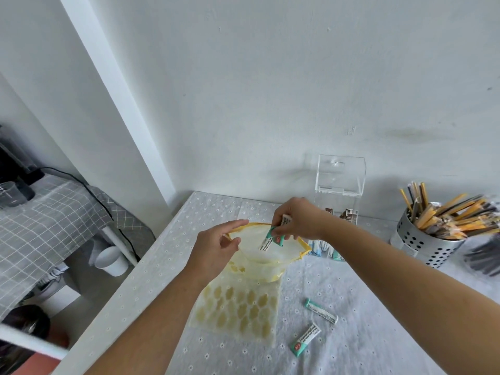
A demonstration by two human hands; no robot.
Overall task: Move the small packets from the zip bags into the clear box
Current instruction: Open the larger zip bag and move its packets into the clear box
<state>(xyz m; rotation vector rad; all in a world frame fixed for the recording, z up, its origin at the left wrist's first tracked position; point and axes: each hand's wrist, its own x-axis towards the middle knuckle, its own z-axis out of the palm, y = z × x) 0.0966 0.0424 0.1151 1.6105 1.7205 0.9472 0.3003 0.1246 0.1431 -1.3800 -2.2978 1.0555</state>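
A yellow-rimmed zip bag point(259, 269) stands open in the middle of the table. My left hand point(216, 249) pinches its left rim and holds the mouth wide. My right hand point(297, 219) is over the bag's mouth, gripping a few small green-and-white packets point(273, 238). A second, flat zip bag with a yellow pattern point(238, 309) lies under the first. Two loose packets lie on the cloth, one point(321, 311) above the other point(305, 339). The clear box point(340, 182) stands at the back against the wall, with brown packets low inside it.
A perforated metal holder point(422, 239) full of stick packets stands at the right. Pale blue packets point(322, 247) lie behind the bag, under my right arm. The table's left edge drops to a grey checked cloth point(40, 226) and a white cup point(112, 259).
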